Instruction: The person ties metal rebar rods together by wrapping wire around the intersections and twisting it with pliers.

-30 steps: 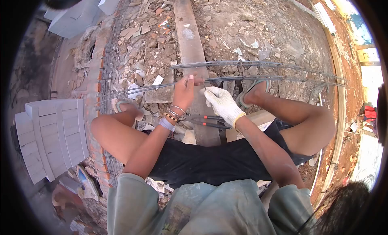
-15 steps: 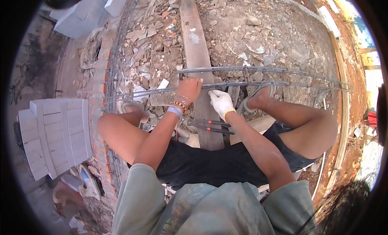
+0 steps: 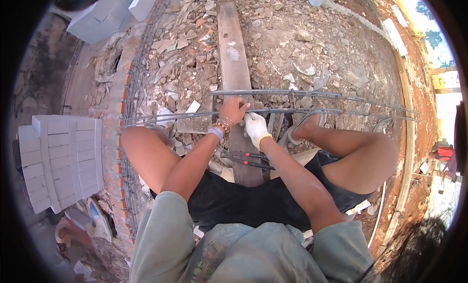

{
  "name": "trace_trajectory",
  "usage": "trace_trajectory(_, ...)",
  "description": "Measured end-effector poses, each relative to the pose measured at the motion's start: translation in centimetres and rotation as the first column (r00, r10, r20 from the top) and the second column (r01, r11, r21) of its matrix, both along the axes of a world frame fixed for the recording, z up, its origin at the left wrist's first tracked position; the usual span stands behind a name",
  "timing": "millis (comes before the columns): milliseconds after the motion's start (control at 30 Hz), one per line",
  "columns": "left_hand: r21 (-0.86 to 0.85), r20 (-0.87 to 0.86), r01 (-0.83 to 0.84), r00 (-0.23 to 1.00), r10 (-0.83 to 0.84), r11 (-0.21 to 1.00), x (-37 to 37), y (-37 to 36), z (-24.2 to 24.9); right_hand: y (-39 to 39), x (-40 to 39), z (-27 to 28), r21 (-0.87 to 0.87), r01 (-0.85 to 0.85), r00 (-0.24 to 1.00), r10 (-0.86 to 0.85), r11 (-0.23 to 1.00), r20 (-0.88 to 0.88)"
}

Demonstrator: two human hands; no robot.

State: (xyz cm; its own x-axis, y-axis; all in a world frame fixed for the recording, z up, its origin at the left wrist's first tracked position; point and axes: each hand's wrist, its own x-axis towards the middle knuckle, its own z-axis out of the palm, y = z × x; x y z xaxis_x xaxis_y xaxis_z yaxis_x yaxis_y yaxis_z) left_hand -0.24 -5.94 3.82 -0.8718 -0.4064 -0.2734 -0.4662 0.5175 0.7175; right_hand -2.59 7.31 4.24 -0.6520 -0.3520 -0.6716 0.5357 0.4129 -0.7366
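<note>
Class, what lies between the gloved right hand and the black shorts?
Head view: a long-handled tool lies across the plank, between the gloved right hand and shorts.

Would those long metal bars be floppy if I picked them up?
The long bars probably wouldn't droop like string, since they lie fairly straight. They might bounce at the ends, being thin for their length.

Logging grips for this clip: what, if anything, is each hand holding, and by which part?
It cannot be told: the left hand covers part of the nearer rods, the right hand beside it; contact is unclear.
</note>
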Motion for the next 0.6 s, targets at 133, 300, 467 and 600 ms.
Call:
trace_trajectory(133,-0.154,-0.132,-0.043,0.991,0.022,0.987,0.8,0.7,-0.5,-0.2,-0.4,-0.8,0.012,-0.006,1.000,0.006,1.000,0.021)
trace_trajectory(300,-0.043,-0.313,-0.018,0.950,0.004,0.999,1.8,0.0,-1.6,-0.4,-0.5,-1.0,0.022,-0.018,1.000,0.018,1.000,0.015)
trace_trajectory(467,-0.042,-0.366,0.079,0.926,-0.089,0.996,2.7,-0.2,0.3,-0.9,-0.7,0.0,0.048,-0.032,0.997,0.029,0.998,0.078)
trace_trajectory(600,0.259,-0.370,0.064,0.928,0.038,0.964,3.3,-0.3,1.4,-1.0,-1.0,0.3,0.076,-0.042,0.999,0.039,0.996,0.038)
